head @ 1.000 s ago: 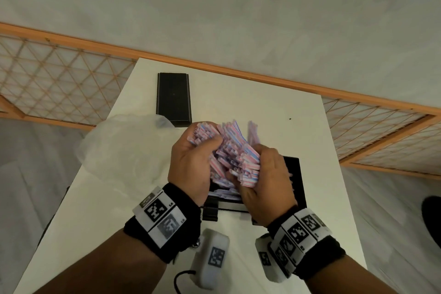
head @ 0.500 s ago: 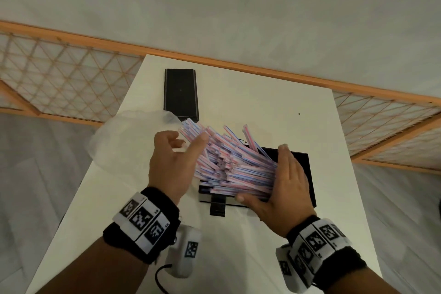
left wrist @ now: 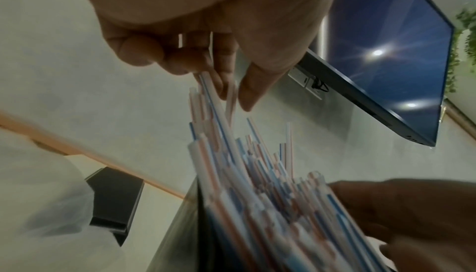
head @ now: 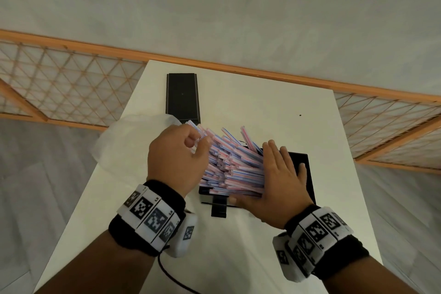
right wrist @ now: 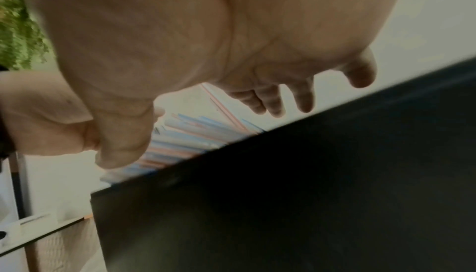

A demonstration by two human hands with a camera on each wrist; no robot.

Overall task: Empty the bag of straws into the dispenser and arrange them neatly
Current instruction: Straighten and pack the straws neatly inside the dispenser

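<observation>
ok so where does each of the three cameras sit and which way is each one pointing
Head: worn on the head, looking down at the table; forearms, left hand and right hand show.
Left wrist: under the left hand, looking along its fingers pinching a few straws.
Right wrist: under the flat right palm, facing the black dispenser.
Shared: the straws appear in all three views.

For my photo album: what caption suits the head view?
Left hand pinches straws while flat right hand squares them over the black dispenser.
</observation>
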